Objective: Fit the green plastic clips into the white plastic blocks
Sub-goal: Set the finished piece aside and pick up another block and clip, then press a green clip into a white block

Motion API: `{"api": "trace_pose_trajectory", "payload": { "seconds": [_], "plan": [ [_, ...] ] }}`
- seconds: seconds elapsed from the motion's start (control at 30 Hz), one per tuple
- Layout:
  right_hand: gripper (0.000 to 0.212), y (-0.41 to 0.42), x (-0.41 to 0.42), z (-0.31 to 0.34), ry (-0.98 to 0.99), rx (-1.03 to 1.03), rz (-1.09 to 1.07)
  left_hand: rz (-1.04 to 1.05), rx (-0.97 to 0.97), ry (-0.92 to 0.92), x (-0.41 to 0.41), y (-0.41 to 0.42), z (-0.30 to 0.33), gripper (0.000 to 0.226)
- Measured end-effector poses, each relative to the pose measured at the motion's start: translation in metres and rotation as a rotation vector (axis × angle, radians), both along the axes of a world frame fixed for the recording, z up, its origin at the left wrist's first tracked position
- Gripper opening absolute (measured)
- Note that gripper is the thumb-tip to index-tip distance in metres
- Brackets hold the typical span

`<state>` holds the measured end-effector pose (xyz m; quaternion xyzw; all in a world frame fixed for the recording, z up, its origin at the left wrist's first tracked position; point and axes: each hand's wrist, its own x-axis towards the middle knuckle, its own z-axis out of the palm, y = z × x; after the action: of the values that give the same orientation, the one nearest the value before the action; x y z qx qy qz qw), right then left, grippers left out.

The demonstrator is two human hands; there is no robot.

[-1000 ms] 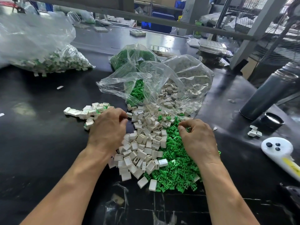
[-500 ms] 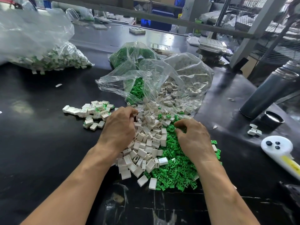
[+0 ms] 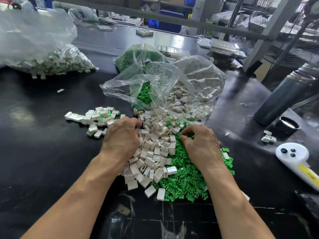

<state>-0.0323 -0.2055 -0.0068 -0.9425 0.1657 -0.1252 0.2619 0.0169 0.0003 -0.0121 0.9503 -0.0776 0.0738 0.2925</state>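
Observation:
A heap of white plastic blocks [image 3: 155, 152] lies mid-table, with a heap of green plastic clips [image 3: 186, 180] touching it on the right. My left hand [image 3: 120, 137] sits at the white heap's left edge, its fingers curled down around a white block there. My right hand [image 3: 202, 144] is on top of the green heap, thumb and fingers pinching a green clip; the fingertips are partly buried. A small pile of blocks with green clips in them [image 3: 98, 118] lies just left of my left hand.
An open clear bag [image 3: 189, 80] spills blocks and clips behind the heaps, with a bag of green clips [image 3: 138, 56] behind it. A big bag of fitted blocks [image 3: 43, 54] lies far left. At the right are a grey flask [image 3: 284, 95], its cap [image 3: 287, 125] and a white device [image 3: 291, 156].
My left hand moved right from the small fitted pile into the white blocks. My right hand shifted slightly left and forward on the green clips.

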Motion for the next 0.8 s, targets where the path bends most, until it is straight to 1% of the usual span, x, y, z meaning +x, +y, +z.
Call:
{"api": "trace_pose_trajectory", "payload": {
  "seconds": [0.1, 0.23, 0.37, 0.5, 0.57, 0.67, 0.73, 0.8],
  "plan": [
    [0.008, 0.000, -0.001, 0.000, -0.022, 0.006, -0.002, 0.020, 0.063, 0.040, 0.000, 0.001, 0.003, 0.023],
    [0.007, 0.003, -0.005, 0.002, -0.101, 0.019, -0.013, 0.026, 0.052, 0.088, -0.001, 0.002, 0.006, 0.016],
    [0.007, 0.006, -0.008, 0.006, -0.208, 0.151, 0.014, 0.031, 0.014, 0.084, -0.004, 0.004, 0.009, 0.010],
    [0.010, 0.007, -0.011, 0.005, -0.279, 0.310, 0.025, 0.033, -0.197, -0.030, -0.011, 0.003, 0.011, 0.014],
    [0.012, 0.008, -0.012, 0.004, -0.315, 0.384, 0.029, 0.002, -0.374, -0.056, -0.014, 0.000, 0.012, 0.013],
    [0.015, 0.011, -0.013, 0.003, -0.369, 0.529, 0.055, -0.068, -0.623, 0.001, -0.015, -0.005, 0.012, 0.006],
    [0.015, 0.013, -0.014, 0.003, -0.384, 0.624, 0.075, -0.130, -0.745, 0.039, -0.018, -0.009, 0.012, 0.010],
    [0.017, 0.014, -0.015, 0.003, -0.383, 0.677, 0.095, -0.181, -0.831, 0.056, -0.021, -0.012, 0.012, 0.015]
  ]
}}
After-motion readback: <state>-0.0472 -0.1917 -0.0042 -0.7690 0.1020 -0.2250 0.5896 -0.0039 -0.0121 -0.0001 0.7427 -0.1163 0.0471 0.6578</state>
